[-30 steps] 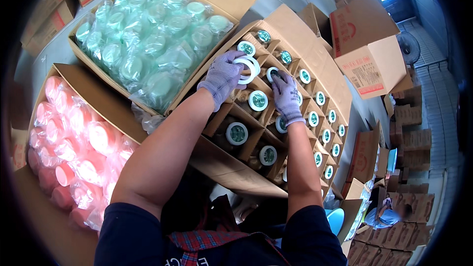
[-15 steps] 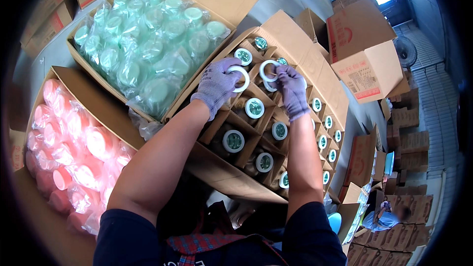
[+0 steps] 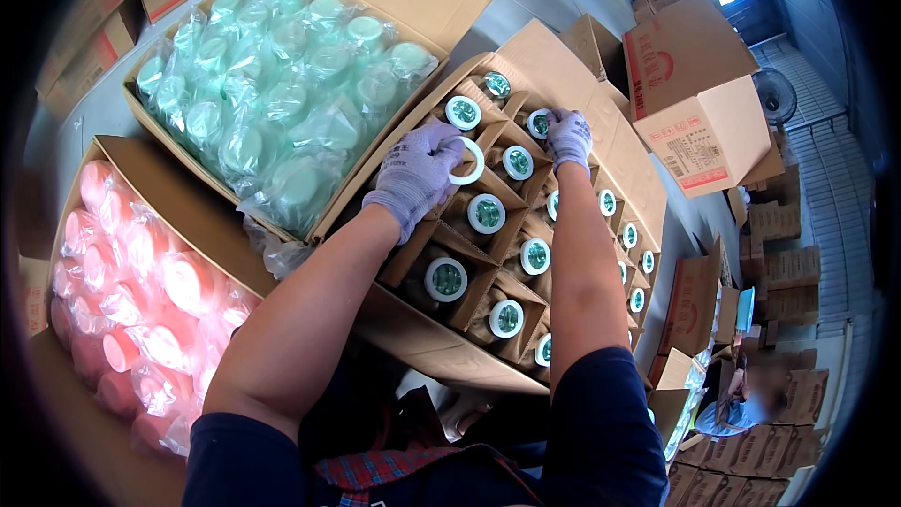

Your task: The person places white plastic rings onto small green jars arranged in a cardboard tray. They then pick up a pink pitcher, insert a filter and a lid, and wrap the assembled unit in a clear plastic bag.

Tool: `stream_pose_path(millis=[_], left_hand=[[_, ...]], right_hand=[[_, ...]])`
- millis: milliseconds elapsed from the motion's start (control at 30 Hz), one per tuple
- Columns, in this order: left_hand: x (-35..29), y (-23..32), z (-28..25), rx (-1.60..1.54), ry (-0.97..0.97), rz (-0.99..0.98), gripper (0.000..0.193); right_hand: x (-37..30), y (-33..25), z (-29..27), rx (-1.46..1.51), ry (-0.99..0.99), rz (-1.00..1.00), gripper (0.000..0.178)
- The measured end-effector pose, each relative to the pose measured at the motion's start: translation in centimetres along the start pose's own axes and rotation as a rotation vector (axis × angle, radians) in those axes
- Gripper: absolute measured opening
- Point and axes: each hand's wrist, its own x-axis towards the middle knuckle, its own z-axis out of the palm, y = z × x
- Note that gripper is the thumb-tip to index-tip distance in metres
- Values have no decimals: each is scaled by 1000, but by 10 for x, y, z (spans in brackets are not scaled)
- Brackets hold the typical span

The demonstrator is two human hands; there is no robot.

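Gloved in light purple, my left hand [image 3: 418, 174] is closed on a white ring [image 3: 470, 161] held above the near-left part of a divided carton [image 3: 422, 343]. My right hand [image 3: 569, 138], in a matching glove, pinches the edge of another white ring [image 3: 531, 122], which sits round the top of a bottle in the far part of the carton. Cardboard dividers [image 3: 457, 242] part the carton into cells, each with a bottle. Most bottles show a green, shiny top inside a white rim, such as the bottle [image 3: 486, 213] between my forearms. One far bottle [image 3: 497, 84] shows no white ring.
An open carton of plastic-wrapped mint-green cups or lids [image 3: 298, 180] stands to the left. Nearer left is a carton of wrapped pink ones [image 3: 188, 277]. A large cardboard box [image 3: 694, 136] and a fan [image 3: 774, 96] stand at far right. Another person [image 3: 737, 408] is at lower right.
My right hand has moved away and rightward, bringing its white ring onto a far bottle's top. My left hand stays almost in place, still holding its ring.
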Motion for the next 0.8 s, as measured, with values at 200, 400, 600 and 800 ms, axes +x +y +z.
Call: stream_pose_path(millis=[200, 400, 600, 800], left_hand=[[3, -13, 3, 522, 154, 400, 31], [10, -21, 6, 370, 162, 341, 31], [6, -14, 14, 31, 58, 169, 34], [33, -44, 2, 479, 347, 731, 28]], right_hand=[[3, 2, 1, 18, 3, 6, 29], [-11, 2, 3, 121, -7, -214, 32], [-30, -17, -21, -123, -103, -218, 40], [-122, -89, -83, 1198, -418, -177, 31]])
